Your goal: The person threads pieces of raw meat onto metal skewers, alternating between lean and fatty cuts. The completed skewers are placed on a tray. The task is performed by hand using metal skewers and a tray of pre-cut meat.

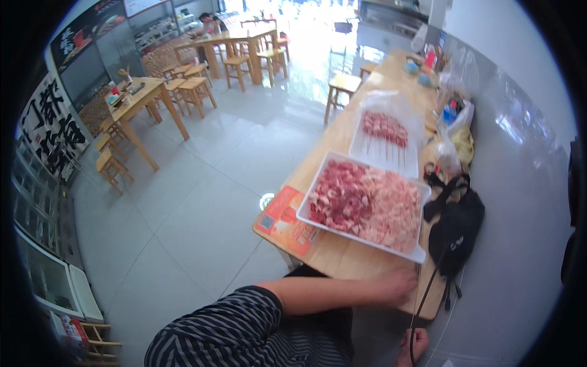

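My left hand [398, 287] is a blur over the near end of the wooden table [357, 259], just below a white tray. What its fingers hold, if anything, cannot be made out. Lower down, past the table's near edge, my right hand [415, 343] has curled fingers. A thin straight line, perhaps a skewer, rises from it beside a black cable [430, 284]; whether the hand grips either is unclear. The white tray [302, 218] holds dark red meat pieces [341, 197] on the left and pale, fatty pieces [395, 211] on the right.
Behind it, skewered meat [385, 128] lies on a second, plastic-covered white tray [360, 149]. A black bag [456, 229] sits along the wall side, with plastic bags beyond. An orange printed sheet [286, 220] lies at the left corner. Stools [197, 89] and a seated person [212, 25] are farther off.
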### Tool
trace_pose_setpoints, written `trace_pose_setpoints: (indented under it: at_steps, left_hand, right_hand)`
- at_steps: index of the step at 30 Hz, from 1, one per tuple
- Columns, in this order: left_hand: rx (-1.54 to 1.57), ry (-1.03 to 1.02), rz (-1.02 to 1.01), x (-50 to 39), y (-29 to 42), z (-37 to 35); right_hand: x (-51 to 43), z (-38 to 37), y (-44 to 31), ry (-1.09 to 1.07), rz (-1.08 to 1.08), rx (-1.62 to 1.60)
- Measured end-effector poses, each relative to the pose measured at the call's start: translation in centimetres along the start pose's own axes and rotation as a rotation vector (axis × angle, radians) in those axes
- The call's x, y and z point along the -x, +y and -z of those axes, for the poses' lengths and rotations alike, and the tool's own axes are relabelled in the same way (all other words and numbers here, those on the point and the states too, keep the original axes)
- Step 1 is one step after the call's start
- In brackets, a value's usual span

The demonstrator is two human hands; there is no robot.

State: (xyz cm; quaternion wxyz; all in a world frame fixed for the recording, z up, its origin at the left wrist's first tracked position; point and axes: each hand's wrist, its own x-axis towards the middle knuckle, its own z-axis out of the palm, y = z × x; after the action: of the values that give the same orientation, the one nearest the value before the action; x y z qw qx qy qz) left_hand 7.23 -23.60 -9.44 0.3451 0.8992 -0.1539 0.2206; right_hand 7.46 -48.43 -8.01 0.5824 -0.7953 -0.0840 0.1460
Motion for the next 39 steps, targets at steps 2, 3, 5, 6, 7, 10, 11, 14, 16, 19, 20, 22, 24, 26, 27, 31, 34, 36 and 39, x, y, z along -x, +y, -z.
trace_pose_setpoints:
  at_steps: [2,3,5,6,7,10,11,14,16,19,20,22,24,26,27,31,34,36,39]
  left_hand:
    - [0.097,0.087,-0.018,0.3,0.9,0.1]
    - [0.148,0.088,0.005,0.6,1.0,0.6]
    - [0.366,0.057,0.019,2.1,2.2,1.9]
    - [0.521,0.02,0.086,3.0,3.0,2.8]
    - [0.679,-0.025,0.177,4.2,4.1,3.8]
    - [0.866,-0.062,0.241,6.5,5.5,7.9]
    - [0.877,-0.045,0.263,7.1,6.0,9.2]
    - [0.777,0.003,0.289,7.8,6.2,12.6]
    - [0.694,-0.002,0.313,7.9,5.7,14.4]
    - [0.338,-0.04,0.362,8.4,4.6,17.6]
    - [0.278,0.045,0.276,7.9,3.2,18.9]
    - [0.392,0.336,0.35,6.8,0.1,21.8]
    - [0.197,0.686,0.594,5.1,-4.1,25.7]
    - [-0.016,0.735,0.673,3.5,-7.9,28.4]
    - [-0.053,0.636,0.74,3.0,-9.5,28.9]
    - [-0.22,0.42,0.958,2.7,-14.5,28.6]
    - [-0.343,0.377,0.976,4.4,-16.1,28.4]
    - [-0.185,0.415,0.987,5.4,-16.6,28.2]
    - [-0.263,0.419,0.944,5.7,-16.7,28.1]
  right_hand:
    - [3.9,1.0,1.0,0.126,-0.115,-0.179]
    - [5.4,0.9,1.6,0.211,-0.165,-0.278]
    - [8.0,1.4,1.9,0.04,-0.138,-0.255]
    - [8.4,1.0,2.0,-0.08,-0.062,-0.223]
    - [8.8,1.0,1.7,-0.217,0.006,-0.175]
    - [6.8,-1.1,-0.3,-0.54,0.116,-0.2]
    - [5.3,-2.4,-1.2,-0.66,0.274,-0.209]
    - [3.1,-6.7,-5.0,-0.957,0.015,-0.451]
    - [1.7,-9.8,-7.5,-1.005,-0.18,-0.419]
    - [-1.5,-14.0,-10.9,-0.864,0.021,-0.256]
    - [-2.8,-15.0,-12.0,-0.792,0.114,-0.281]
    - [-6.2,-16.8,-14.1,-0.611,0.362,-0.273]
    - [-10.2,-17.9,-16.0,-0.463,0.558,-0.24]
    - [-13.3,-18.3,-17.2,-0.371,0.621,-0.23]
    - [-14.5,-18.5,-17.5,-0.33,0.651,-0.242]
    - [-16.6,-18.3,-16.4,-0.165,0.831,-0.092]
    - [-16.9,-18.2,-15.1,-0.144,0.868,-0.001]
    - [-16.6,-18.1,-14.5,-0.165,0.844,0.003]
    - [-16.5,-18.3,-14.4,-0.237,0.835,0.056]
